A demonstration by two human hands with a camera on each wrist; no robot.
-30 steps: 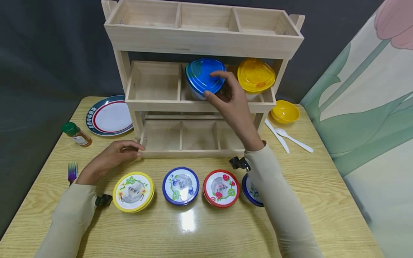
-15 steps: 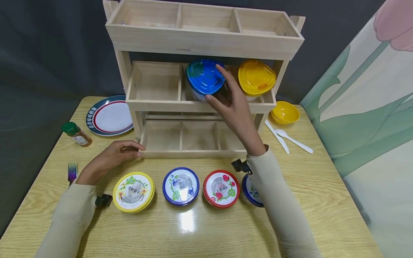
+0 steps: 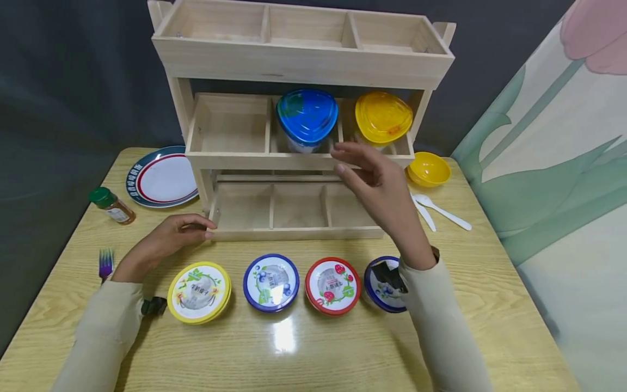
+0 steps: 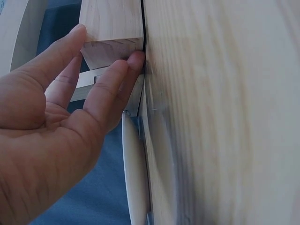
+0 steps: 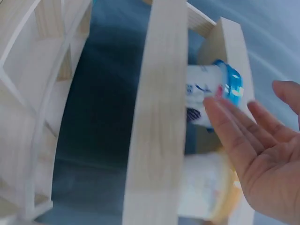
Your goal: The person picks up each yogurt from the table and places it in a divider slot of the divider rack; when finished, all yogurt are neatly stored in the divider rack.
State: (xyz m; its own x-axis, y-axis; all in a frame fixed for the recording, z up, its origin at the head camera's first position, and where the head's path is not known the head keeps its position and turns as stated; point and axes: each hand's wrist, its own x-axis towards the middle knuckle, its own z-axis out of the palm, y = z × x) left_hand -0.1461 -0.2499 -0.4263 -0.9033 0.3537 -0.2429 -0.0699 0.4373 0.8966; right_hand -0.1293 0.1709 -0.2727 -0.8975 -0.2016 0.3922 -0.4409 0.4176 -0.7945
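Observation:
A white tub with a blue lid (image 3: 307,115) stands in the middle compartment of the wooden rack's (image 3: 294,161) middle tier. Beside it, in the right compartment, is a tub with a yellow lid (image 3: 383,117). My right hand (image 3: 379,188) hovers in front of that tier, fingers apart and holding nothing. The right wrist view has the same hand (image 5: 267,159) near the tub with the blue lid (image 5: 206,89). At the rack's lower left front corner, my left hand (image 3: 168,239) rests its fingertips. In the left wrist view its fingertips (image 4: 133,61) are at a wooden end (image 4: 112,51).
Along the front lie a yellow-lidded tub (image 3: 199,292), blue-lidded tubs (image 3: 271,283) and a red-lidded tub (image 3: 333,286). A plate (image 3: 164,177), spice jar (image 3: 111,206) and fork (image 3: 105,262) are left; a yellow bowl (image 3: 428,169) and white spoon (image 3: 446,211) are right.
My right hand has let go of the tub with the blue lid and drawn back down and to the right. The tub stays in its compartment. My left hand keeps its place.

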